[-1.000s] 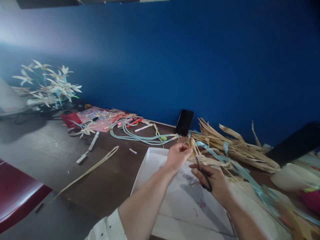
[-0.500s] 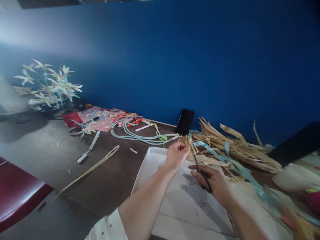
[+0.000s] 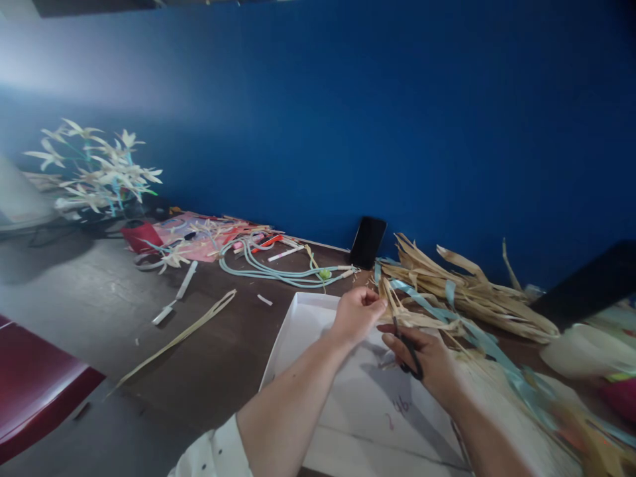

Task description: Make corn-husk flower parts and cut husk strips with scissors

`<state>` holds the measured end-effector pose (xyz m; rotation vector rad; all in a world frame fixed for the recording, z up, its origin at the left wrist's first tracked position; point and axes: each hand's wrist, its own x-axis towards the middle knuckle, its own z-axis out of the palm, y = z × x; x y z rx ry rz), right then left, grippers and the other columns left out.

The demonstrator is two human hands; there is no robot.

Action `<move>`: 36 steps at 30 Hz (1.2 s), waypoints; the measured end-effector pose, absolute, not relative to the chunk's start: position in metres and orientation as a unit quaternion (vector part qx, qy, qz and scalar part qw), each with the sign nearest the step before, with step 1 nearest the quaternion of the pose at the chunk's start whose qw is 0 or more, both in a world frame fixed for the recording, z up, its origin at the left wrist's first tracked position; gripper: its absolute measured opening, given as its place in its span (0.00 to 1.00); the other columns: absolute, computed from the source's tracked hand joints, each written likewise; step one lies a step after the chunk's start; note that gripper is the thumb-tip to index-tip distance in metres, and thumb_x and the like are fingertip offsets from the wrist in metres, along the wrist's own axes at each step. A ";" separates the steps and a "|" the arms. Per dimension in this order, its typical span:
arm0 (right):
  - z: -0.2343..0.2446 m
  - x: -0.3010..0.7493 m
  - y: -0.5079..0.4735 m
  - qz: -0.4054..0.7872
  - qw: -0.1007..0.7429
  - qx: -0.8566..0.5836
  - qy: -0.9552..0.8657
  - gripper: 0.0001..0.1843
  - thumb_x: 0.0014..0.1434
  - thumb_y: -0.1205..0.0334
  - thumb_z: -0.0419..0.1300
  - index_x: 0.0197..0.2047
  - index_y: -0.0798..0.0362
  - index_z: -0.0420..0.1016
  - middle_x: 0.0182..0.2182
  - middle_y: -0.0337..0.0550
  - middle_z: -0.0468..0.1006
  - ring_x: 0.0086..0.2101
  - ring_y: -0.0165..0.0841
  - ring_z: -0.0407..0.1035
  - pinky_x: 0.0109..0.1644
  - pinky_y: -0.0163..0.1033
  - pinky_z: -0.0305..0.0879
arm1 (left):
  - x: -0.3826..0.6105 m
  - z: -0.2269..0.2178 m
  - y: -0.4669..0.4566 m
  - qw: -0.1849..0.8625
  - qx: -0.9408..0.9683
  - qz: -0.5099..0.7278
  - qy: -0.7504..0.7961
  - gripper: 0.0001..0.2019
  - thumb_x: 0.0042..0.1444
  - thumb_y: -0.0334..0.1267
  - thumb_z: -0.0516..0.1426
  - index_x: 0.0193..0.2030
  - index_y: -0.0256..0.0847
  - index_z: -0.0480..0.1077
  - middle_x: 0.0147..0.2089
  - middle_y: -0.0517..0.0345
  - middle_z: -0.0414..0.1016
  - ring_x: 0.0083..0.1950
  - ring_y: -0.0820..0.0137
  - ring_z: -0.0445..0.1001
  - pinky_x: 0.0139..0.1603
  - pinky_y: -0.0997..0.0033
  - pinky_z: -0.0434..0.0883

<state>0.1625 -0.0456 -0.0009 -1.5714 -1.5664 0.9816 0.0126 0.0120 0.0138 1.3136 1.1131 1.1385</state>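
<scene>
Scissors [image 3: 412,352], one pair, with slim dark blades and black looped handles; held at a slant right of centre in the lower half of the frame, tips pointing up and slightly left, handles toward lower right and partly covered, too small in view for judging any parting of the blades. Piece of dry husk [image 3: 384,291], straw-yellow to tan, thin, with narrow split strips on the right side; held roughly upright just above and left of the scissors, pinched and partly hidden at the lower end, strips close beside the blade tips, contact unclear.
</scene>
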 end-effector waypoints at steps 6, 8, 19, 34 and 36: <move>-0.001 0.163 -0.046 0.383 0.353 -0.596 -0.611 0.23 0.52 0.47 0.62 0.47 0.52 0.77 0.18 0.35 0.67 0.21 0.30 0.62 0.24 0.34 0.55 | 0.012 0.018 0.010 0.550 0.545 0.455 0.440 0.08 0.48 0.41 0.59 0.27 0.38 0.66 0.19 0.66 0.62 0.18 0.80 0.60 0.20 0.80 0.58; -0.001 0.164 -0.045 0.383 0.353 -0.595 -0.612 0.23 0.52 0.47 0.61 0.47 0.52 0.76 0.18 0.35 0.67 0.21 0.30 0.62 0.24 0.34 0.55 | 0.011 0.019 0.010 0.558 0.549 0.446 0.435 0.09 0.47 0.41 0.59 0.27 0.38 0.65 0.19 0.66 0.62 0.17 0.80 0.59 0.19 0.80 0.58; 0.002 0.158 -0.048 0.401 0.360 -0.592 -0.600 0.25 0.50 0.44 0.62 0.44 0.54 0.79 0.18 0.37 0.68 0.20 0.29 0.62 0.23 0.33 0.56 | 0.007 0.024 0.011 0.577 0.495 0.496 0.420 0.10 0.50 0.42 0.58 0.30 0.38 0.64 0.19 0.67 0.62 0.14 0.80 0.59 0.14 0.80 0.56; 0.001 0.159 -0.048 0.385 0.344 -0.599 -0.612 0.25 0.52 0.43 0.61 0.46 0.52 0.77 0.22 0.38 0.73 0.23 0.31 0.66 0.25 0.34 0.60 | 0.010 0.021 0.014 0.628 0.448 0.503 0.388 0.07 0.49 0.34 0.58 0.26 0.38 0.62 0.15 0.68 0.62 0.13 0.80 0.57 0.12 0.81 0.57; 0.001 0.159 -0.048 0.388 0.349 -0.595 -0.611 0.26 0.52 0.43 0.60 0.47 0.52 0.77 0.22 0.38 0.73 0.23 0.31 0.67 0.25 0.34 0.60 | 0.010 0.020 0.015 0.634 0.443 0.502 0.387 0.06 0.49 0.33 0.58 0.27 0.38 0.63 0.15 0.67 0.63 0.13 0.80 0.59 0.13 0.81 0.58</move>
